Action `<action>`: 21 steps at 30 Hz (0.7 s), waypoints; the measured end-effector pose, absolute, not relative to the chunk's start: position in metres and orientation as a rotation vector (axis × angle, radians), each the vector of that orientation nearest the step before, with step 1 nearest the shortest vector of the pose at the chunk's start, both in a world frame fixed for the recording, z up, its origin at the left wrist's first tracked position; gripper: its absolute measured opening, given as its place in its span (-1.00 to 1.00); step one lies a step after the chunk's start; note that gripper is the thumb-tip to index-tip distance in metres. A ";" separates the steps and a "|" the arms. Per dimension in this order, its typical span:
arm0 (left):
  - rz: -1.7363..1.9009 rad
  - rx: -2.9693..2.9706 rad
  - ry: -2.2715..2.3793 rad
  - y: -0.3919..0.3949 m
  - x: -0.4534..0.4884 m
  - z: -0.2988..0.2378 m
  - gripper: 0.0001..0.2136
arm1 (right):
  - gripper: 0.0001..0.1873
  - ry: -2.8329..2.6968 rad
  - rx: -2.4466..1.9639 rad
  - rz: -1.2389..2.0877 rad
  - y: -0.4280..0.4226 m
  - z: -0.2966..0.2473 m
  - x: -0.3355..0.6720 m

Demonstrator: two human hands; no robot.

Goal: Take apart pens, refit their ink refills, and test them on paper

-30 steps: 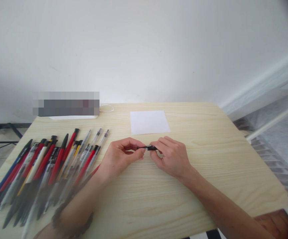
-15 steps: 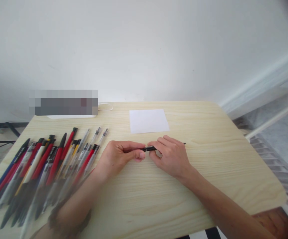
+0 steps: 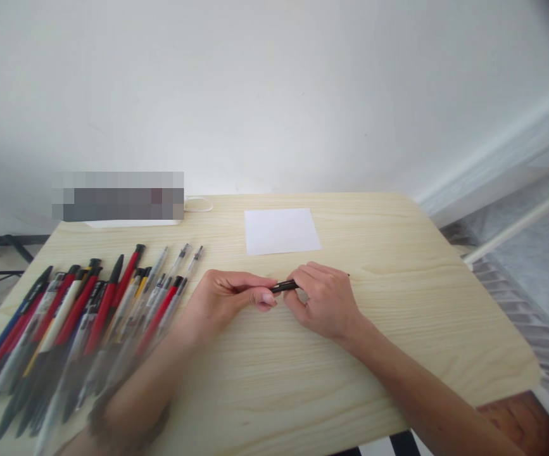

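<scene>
Pale wooden desk [image 3: 302, 392], pens [image 3: 103, 313] along its left edge, white paper [image 3: 282, 232] near the far edge, left hand [image 3: 221, 294] and right hand [image 3: 325, 297], each grip pinching a black pen [image 3: 285, 287]

Bare hands [image 3: 322, 299], blurred dark left-forearm band [image 3: 129, 437]

The pen [image 3: 284, 287] is slim and black, with a pale glint along the short stretch that shows between the two hands. It is held nearly level, lying crosswise, its right end slightly farther from the person than its left. The left fingers [image 3: 250, 279] pinch it at one end, and the right fingers [image 3: 305, 277] wrap around its middle (most of its length is hidden there). A small dark tip pokes out past the right knuckles. Whether it touches the surface [image 3: 265, 392] below cannot be told.
</scene>
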State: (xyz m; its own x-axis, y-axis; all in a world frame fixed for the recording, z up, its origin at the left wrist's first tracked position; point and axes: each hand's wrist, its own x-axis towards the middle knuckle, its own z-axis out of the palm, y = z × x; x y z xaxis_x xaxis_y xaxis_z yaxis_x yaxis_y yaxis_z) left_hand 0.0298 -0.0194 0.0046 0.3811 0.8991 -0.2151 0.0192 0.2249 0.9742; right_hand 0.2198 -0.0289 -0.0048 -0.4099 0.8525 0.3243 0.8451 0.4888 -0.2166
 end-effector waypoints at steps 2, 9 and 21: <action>0.749 1.152 0.949 -0.019 0.028 0.004 -0.82 | -0.84 -2.334 -1.420 0.036 -0.028 -0.004 0.220; 0.661 1.165 0.905 -0.018 0.030 0.008 -0.83 | -0.89 -2.289 -1.406 0.060 -0.033 -0.004 0.219; 0.677 1.186 1.015 -0.023 0.036 0.007 -0.88 | -0.87 -2.425 -1.434 -0.010 -0.032 -0.009 0.223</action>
